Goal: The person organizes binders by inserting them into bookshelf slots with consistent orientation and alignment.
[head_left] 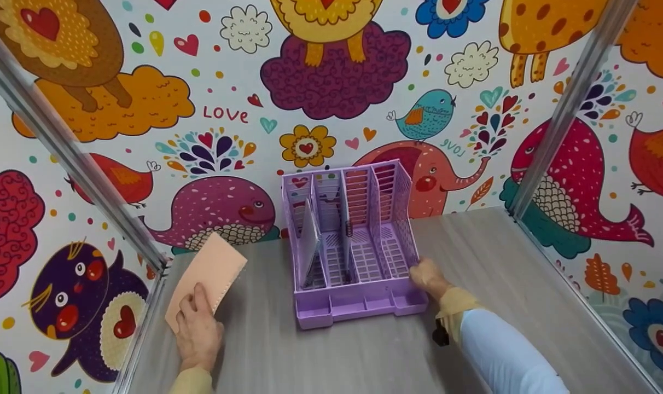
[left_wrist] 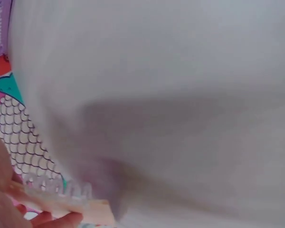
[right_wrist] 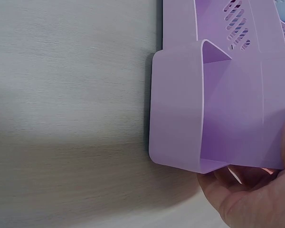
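My left hand (head_left: pixel 199 328) holds a peach-coloured notebook (head_left: pixel 208 273) tilted above the left part of the table. In the left wrist view, clear binding rings (left_wrist: pixel 57 185) run along the notebook's edge, beside the fingers. A purple file organizer (head_left: pixel 364 295) stands near the back wall, with tall slots behind and small front trays. My right hand (head_left: pixel 427 275) grips its right side near the front corner; in the right wrist view the fingers (right_wrist: pixel 218 190) curl under that corner. A thin, light-coloured notebook (head_left: pixel 309 243) leans in the leftmost slot. Another thin spiral-bound item (head_left: pixel 347 224) stands by the middle divider.
The grey wood-grain table (head_left: pixel 277 361) lies under everything. A cartoon-printed wall (head_left: pixel 320 131) rises directly behind the organizer, with printed side panels left and right. Metal posts (head_left: pixel 572 109) mark the corners. A small black object (head_left: pixel 441 334) hangs below the right wrist.
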Motion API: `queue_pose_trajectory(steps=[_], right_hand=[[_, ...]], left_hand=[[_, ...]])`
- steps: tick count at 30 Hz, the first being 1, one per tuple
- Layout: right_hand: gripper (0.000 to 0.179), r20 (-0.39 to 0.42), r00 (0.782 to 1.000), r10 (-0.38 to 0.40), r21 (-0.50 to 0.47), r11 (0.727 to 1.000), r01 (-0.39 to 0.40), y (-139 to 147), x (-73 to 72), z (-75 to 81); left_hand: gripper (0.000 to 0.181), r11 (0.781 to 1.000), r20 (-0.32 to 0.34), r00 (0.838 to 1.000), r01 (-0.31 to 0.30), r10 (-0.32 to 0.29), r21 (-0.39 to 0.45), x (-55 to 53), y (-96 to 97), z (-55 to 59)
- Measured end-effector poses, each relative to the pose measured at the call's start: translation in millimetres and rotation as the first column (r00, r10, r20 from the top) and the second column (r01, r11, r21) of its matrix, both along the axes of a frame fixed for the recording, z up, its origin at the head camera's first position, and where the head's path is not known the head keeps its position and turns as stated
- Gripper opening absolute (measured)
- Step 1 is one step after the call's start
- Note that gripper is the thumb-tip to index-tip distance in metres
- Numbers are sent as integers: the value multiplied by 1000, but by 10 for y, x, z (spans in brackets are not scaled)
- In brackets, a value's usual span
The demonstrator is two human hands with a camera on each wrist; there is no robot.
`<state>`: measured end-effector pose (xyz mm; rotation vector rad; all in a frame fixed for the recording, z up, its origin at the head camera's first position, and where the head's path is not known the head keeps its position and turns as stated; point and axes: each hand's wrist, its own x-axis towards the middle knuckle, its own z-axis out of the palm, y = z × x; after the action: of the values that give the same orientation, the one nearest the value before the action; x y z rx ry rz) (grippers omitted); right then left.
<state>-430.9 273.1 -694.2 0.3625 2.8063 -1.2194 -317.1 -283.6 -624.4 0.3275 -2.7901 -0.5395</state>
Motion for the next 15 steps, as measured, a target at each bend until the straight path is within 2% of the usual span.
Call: queue_pose_trajectory(steps=[1, 2, 9, 15], right_hand=[[58, -5, 1000, 5, -4, 1000, -5, -20, 35, 45], [59, -4, 1000, 1, -1, 1000, -1, 23, -33, -77], [59, 3, 1000, 11, -16, 1000, -11, 88, -142, -240], [59, 9, 1000, -13, -32, 999, 14, 47, -99, -172]], left_hand=[[90, 1000, -3, 1000, 1, -1, -1, -4, 29, 8], [90, 1000, -7, 1000, 5, -5, -3, -6, 58, 15], [89, 999, -33, 999, 29, -29, 18, -4, 273, 72], [84, 994, -76, 997, 13, -5, 108, -9, 443, 113]])
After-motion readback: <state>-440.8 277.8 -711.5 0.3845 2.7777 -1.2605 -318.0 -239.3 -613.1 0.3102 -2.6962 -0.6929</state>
